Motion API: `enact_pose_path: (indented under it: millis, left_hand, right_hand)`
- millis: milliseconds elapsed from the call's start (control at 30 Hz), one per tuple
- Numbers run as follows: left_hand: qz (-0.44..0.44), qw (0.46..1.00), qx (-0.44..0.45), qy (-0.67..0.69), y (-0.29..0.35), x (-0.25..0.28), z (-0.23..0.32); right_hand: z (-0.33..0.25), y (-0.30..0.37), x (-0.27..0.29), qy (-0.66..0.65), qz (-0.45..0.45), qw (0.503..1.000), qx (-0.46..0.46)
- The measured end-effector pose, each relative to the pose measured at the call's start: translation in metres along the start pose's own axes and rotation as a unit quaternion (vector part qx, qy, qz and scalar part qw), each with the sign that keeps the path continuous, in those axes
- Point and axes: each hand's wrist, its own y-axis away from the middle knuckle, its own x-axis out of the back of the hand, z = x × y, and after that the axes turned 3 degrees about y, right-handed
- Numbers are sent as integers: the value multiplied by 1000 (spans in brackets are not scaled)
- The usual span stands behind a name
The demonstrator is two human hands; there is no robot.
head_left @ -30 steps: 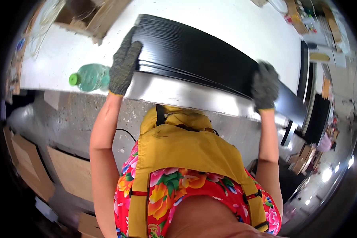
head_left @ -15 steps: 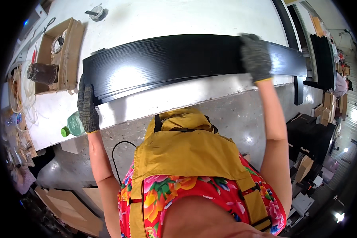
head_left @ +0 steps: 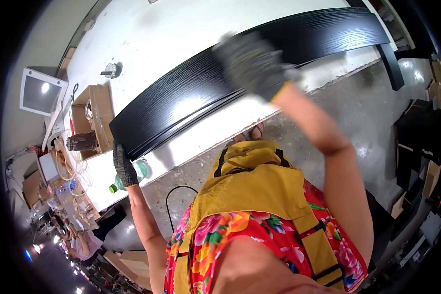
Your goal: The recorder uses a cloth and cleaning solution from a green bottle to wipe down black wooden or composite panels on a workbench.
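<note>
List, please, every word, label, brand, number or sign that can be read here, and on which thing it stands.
None can be read.
The black boards, brown box and green-capped bottle show no legible text.
The clutter at the left is too small and blurred to tell.

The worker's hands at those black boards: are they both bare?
No, the left hand and the blurred right hand both wear dark knitted gloves with yellow edges at the wrists.
</note>
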Motion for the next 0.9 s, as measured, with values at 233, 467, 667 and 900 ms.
enact_pose_path:
  millis: [233,467,667,900]
  left_hand:
    - [-14,998,-20,49,-2,-11,28]
    - [6,992,-19,128,2,-11,18]
    - [14,987,-65,146,75,-23,26]
    - [210,946,67,238,136,28,-99]
  right_hand:
    - [247,82,-9,148,104,946,-268]
    - [-31,87,-30,222,50,972,-56]
    - [-161,93,-28,-321,125,929,135]
    - [-139,141,-27,-828,157,509,-172]
